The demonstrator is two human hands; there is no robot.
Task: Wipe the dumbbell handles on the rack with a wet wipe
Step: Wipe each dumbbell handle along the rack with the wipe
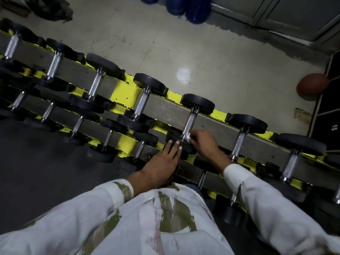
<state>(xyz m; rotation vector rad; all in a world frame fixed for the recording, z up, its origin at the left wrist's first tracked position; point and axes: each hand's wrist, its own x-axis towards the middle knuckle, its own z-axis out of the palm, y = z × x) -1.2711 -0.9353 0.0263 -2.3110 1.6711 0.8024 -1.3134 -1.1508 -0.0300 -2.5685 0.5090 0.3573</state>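
A yellow and grey rack [127, 92] runs from upper left to lower right and carries several black dumbbells with knurled metal handles. My right hand [204, 142] pinches a white wet wipe [188, 137] against the near end of one dumbbell handle [190, 122] in the middle of the top row. My left hand [163, 162] lies with straight fingers on that dumbbell's near black head [176, 142]. White sleeves cover both forearms.
More dumbbells fill a lower tier [108, 137] nearer to me. Beyond the rack lies bare tiled floor [184, 52] with blue weight plates [191, 8] at the top and a brown ball [312, 85] at the right. A dark mat [36, 162] covers the floor at left.
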